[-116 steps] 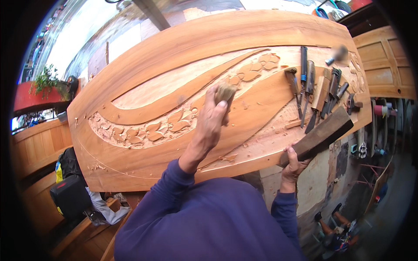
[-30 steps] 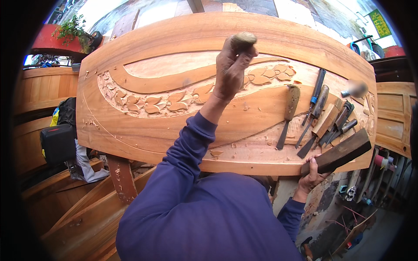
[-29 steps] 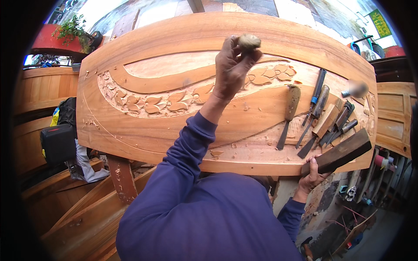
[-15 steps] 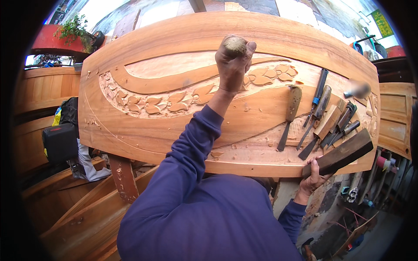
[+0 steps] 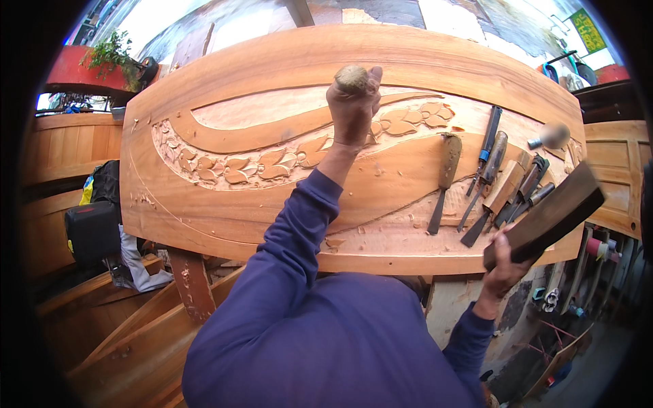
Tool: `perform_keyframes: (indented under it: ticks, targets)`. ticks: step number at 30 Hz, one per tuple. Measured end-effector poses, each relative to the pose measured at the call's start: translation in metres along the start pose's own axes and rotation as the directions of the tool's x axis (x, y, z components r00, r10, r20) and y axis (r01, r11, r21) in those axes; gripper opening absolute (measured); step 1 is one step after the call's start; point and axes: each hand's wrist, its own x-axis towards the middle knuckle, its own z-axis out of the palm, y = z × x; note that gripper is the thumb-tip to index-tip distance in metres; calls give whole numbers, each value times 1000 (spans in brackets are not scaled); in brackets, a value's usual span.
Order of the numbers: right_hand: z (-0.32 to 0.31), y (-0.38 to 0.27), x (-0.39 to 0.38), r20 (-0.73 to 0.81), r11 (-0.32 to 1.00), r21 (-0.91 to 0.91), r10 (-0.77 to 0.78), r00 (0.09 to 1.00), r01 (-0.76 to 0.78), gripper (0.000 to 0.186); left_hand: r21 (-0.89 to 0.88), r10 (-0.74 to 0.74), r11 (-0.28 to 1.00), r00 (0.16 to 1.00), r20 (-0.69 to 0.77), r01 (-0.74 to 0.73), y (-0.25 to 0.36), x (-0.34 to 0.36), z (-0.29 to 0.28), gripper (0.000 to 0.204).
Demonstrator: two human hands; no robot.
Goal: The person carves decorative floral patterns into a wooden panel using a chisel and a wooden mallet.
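Observation:
My left hand [image 5: 350, 115] is closed around an upright tool with a worn, pale round end [image 5: 352, 77], over the upper middle of the carved wooden panel [image 5: 224, 217]; its lower part is hidden by the hand. The carved band of leaves and flowers [image 5: 272, 161] runs beneath it. My right hand [image 5: 503, 268] grips a long dark wooden block [image 5: 547, 214] at the panel's near right edge. Beside it on the panel lie several chisels and gouges [image 5: 449, 173] with wooden and dark handles, and a blurred round object [image 5: 556, 136] with a metal part.
Other wooden door panels [image 5: 612, 183] stand at right and left. A black case [image 5: 92, 231] and white cloth sit at left. A red planter [image 5: 81, 68] with a plant is at the back left. Below right is a jumble of pipes and boards [image 5: 558, 353].
My right hand has lifted the dark block up and to the right. My left hand has shifted slightly left; compared with several seconds ago it is farther toward the panel's back.

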Motion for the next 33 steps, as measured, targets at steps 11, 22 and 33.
perform_keyframes:
  ticks: [11,22,33]
  targets:
    - [129,-74,103,742,442,-232,-495,451,866,63,400,355,831,922,153,-386,-28,-5,-10,14]
    - [117,-76,76,714,500,-413,-341,611,761,97,-23,-182,983,983,14,182,0,15,-20,18]
    - [72,-104,56,257,950,-95,-266,929,298,56,323,-70,946,980,187,6,2,-14,-4,30]
